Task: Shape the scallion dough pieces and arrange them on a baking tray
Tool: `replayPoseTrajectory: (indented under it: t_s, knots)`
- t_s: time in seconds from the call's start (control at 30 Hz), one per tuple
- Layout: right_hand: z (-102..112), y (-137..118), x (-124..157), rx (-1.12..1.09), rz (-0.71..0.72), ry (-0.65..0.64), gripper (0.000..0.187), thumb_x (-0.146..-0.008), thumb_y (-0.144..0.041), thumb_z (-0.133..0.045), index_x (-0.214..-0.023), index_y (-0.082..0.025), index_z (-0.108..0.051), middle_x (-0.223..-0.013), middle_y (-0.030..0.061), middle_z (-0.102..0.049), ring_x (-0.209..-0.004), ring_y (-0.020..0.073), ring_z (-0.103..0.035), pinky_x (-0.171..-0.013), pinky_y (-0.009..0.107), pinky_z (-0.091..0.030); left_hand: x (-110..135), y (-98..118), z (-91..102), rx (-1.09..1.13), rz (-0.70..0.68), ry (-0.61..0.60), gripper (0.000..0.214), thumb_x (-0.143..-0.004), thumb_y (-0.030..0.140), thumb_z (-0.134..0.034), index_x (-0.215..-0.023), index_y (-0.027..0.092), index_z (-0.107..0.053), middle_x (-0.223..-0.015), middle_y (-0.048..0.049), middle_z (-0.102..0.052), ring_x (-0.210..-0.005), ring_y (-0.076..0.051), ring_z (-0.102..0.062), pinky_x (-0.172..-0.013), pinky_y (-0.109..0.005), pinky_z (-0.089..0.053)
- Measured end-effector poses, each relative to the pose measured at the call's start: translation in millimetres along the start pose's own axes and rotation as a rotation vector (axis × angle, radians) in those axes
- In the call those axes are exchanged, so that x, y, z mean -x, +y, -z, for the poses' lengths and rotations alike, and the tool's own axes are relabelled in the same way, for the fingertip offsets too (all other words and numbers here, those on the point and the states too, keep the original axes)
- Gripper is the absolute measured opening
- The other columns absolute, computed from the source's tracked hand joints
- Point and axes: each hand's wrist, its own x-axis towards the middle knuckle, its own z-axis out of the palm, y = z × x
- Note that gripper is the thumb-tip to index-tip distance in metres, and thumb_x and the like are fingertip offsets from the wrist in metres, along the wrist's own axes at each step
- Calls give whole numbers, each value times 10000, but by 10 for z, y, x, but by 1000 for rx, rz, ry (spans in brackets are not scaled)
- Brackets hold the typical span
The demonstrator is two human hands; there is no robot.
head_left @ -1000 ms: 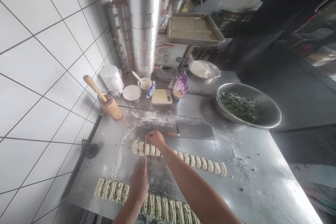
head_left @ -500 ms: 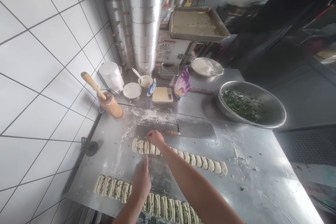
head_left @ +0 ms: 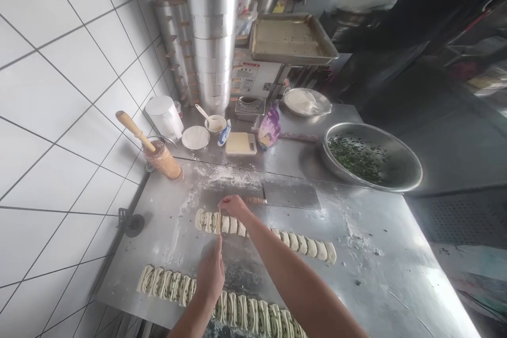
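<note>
The right grip point(head_left: 233, 205) pinched a thin stick point(head_left: 219, 220); the left hand's point(head_left: 211, 274) hold at its near end was unclear. Across the farther dough row point(head_left: 233, 226), toward the counter's point(head_left: 376, 285) left edge, it seemed mid-press, calling for even pressure.

A roller with a wooden handle point(head_left: 162, 161) rests on the metal surface point(head_left: 376, 285) by the tiled wall point(head_left: 51, 95), near a white jug point(head_left: 161, 115). Further right are a round white disc point(head_left: 195, 138), a small bowl point(head_left: 213, 131) with a spoon point(head_left: 203, 112) in it, a pale scale point(head_left: 238, 143) and a purple packet point(head_left: 270, 128). A cleaver point(head_left: 292, 194) lies flat in front of them. A wide metal bowl point(head_left: 404, 166) holds chopped greens point(head_left: 354, 158). Tall metal cylinders point(head_left: 214, 31) and a rectangular tray point(head_left: 291, 39) stand behind.
</note>
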Motion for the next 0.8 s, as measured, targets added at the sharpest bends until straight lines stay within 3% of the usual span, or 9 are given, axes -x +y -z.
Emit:
replayPoseTrajectory:
  t_s: [0.17,0.37,0.53,0.63,0.8]
  knots:
    - [111,203,85,9,-28,5,254,-1004,-416,-655,-1039,-170,-709,-955,23,-733,-782,150,-684,-730,319,-609,61,183,-36,68,-2,-76,708,-1021,99,-367,-1683,256,-173,-1519,-120,-609,-1210,-224,-686,-943,-291,-565]
    - [-136,245,-5,115,-61,108,264,-977,-427,-688,-1054,-175,-702,-1026,46,-731,-952,205,-695,-912,436,-590,-18,201,-135,6,105,-145,738,-1022,75,-412,-1687,234,-135,-1386,-159,-687,-1105,-217,-724,-859,-261,-543]
    - [-248,236,-27,138,-58,188,293,-985,-407,-674,-1166,-177,-676,-1101,62,-721,-1101,250,-669,-1042,524,-523,-97,103,-252,-25,46,-99,731,-1016,54,-407,-1684,209,-154,-1297,-156,-707,-1163,-218,-695,-942,-260,-526]
    - [-167,187,2,93,-63,141,272,-985,-401,-678,-1142,-178,-689,-1112,63,-724,-1045,228,-685,-971,474,-572,-91,49,-314,-40,19,-44,762,-993,12,-401,-1683,229,-161,-1280,-138,-706,-1156,-214,-691,-937,-269,-538]
    - [113,169,91,-18,-41,-24,233,-989,-395,-684,-988,-164,-714,-904,11,-729,-743,139,-678,-696,300,-604,40,64,-272,29,-54,42,724,-1026,73,-400,-1680,285,-172,-1313,-114,-711,-1102,-205,-711,-884,-276,-571]
